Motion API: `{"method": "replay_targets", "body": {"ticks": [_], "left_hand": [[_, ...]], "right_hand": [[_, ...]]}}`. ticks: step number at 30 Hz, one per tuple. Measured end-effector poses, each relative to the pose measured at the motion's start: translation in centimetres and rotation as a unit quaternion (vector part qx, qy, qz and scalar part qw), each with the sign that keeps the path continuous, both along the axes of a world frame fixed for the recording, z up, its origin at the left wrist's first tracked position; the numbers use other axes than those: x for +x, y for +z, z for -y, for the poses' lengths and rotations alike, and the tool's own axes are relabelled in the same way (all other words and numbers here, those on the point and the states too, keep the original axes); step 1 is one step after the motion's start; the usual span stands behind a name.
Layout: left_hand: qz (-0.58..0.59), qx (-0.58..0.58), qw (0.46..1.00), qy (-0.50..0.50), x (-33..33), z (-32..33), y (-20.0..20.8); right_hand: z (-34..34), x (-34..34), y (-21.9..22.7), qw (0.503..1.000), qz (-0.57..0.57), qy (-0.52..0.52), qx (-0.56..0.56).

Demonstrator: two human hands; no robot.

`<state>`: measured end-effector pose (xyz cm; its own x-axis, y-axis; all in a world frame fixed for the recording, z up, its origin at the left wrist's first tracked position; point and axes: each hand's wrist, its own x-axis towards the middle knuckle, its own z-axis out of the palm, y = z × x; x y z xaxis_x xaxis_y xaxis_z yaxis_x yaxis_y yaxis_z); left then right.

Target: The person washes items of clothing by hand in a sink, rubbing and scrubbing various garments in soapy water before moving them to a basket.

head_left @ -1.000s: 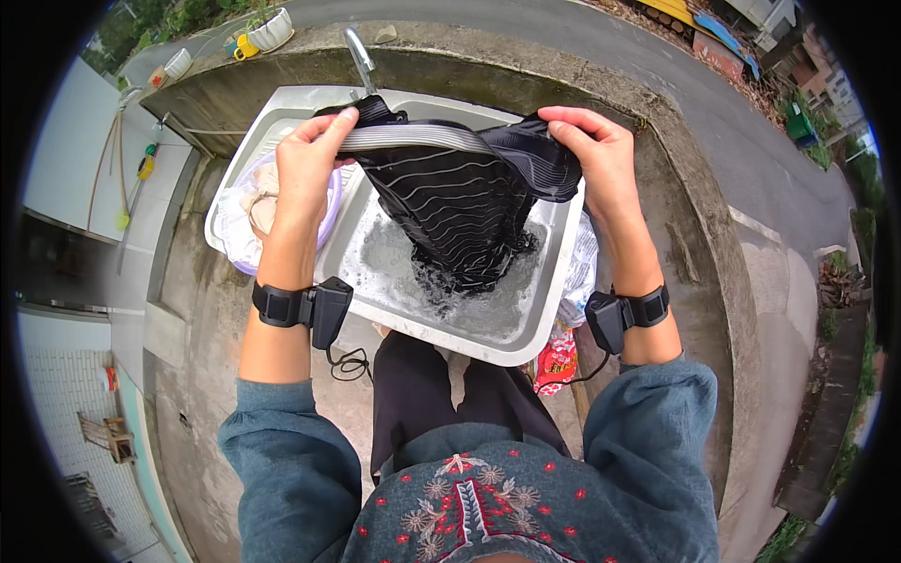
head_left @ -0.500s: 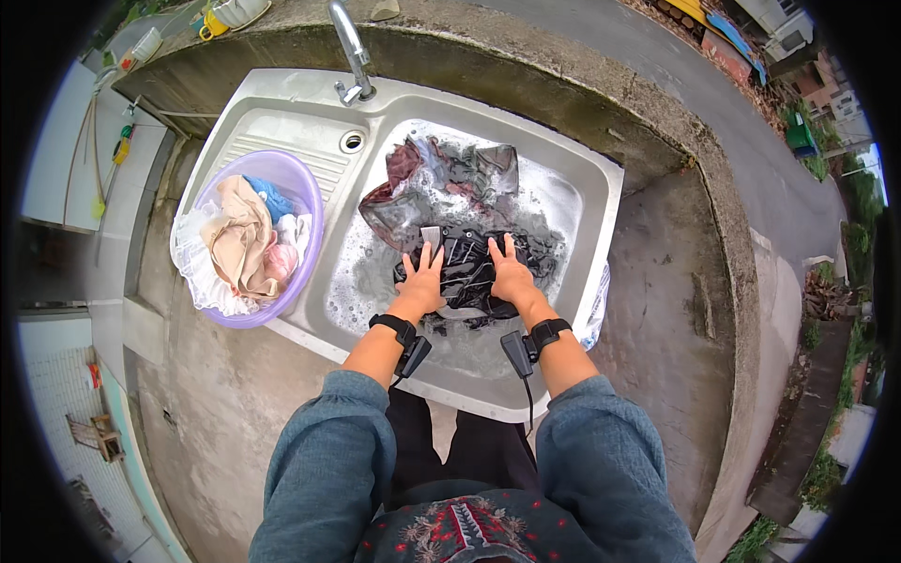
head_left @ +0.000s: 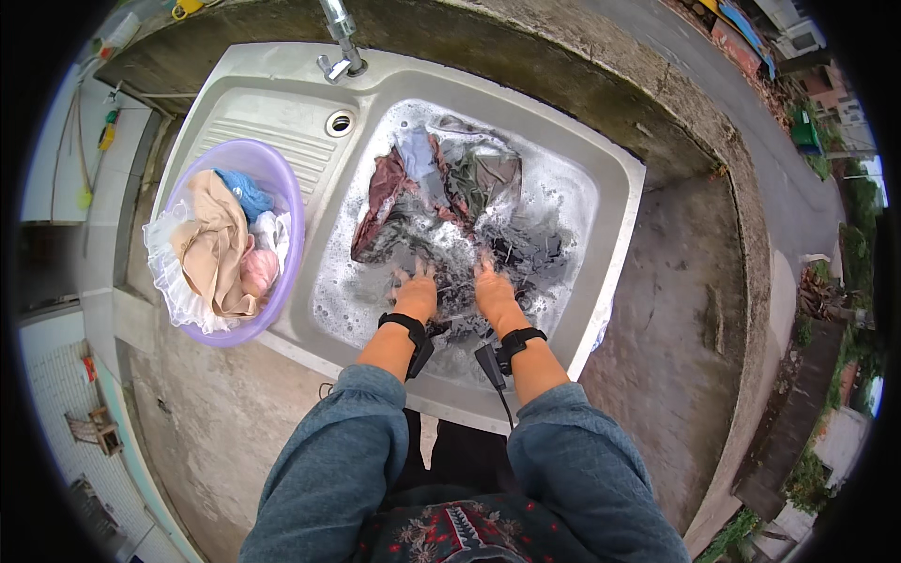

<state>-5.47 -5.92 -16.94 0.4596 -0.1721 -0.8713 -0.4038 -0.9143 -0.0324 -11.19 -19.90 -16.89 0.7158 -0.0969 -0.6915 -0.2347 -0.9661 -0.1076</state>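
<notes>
Both the left hand (head_left: 416, 293) and right hand (head_left: 494, 289) dip into the sink (head_left: 612, 208).
The left's fingers are spread; the right's blur in churned water (head_left: 349, 302) — spread or closed, I cannot tell. Black cloth (head_left: 527, 251) lies submerged mid-sink — maroon cloth (head_left: 383, 192) toward the sink's back left.

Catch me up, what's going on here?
A person's left hand and right hand are partly in the sudsy water of a sink, at a dark striped garment; whether they grip it is unclear. Maroon, blue and green cloth lies just beyond. On the left, a purple basin holds beige cloth and other pieces.
</notes>
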Motion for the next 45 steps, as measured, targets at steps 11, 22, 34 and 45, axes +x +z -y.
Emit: {"method": "replay_targets", "body": {"ticks": [11,22,34,45], "left_hand": [[0.187,-0.298,0.913,0.207,1.1,-4.1,6.7],[0.227,-0.604,0.725,0.243,0.5,-4.9,26.2],[0.141,-0.816,0.501,0.252,-1.2,-4.6,37.6],[0.094,-0.416,0.896,0.127,-1.4,0.8,12.3]], "right_hand": [[7.0,-3.2,4.8,0.925,0.269,-0.194,0.187],[8.6,-2.6,24.6,0.827,0.413,-0.211,0.318],[8.3,-5.1,38.7,0.628,0.555,-0.192,0.510],[8.9,-3.3,10.9,0.957,0.208,-0.140,0.145]]}}
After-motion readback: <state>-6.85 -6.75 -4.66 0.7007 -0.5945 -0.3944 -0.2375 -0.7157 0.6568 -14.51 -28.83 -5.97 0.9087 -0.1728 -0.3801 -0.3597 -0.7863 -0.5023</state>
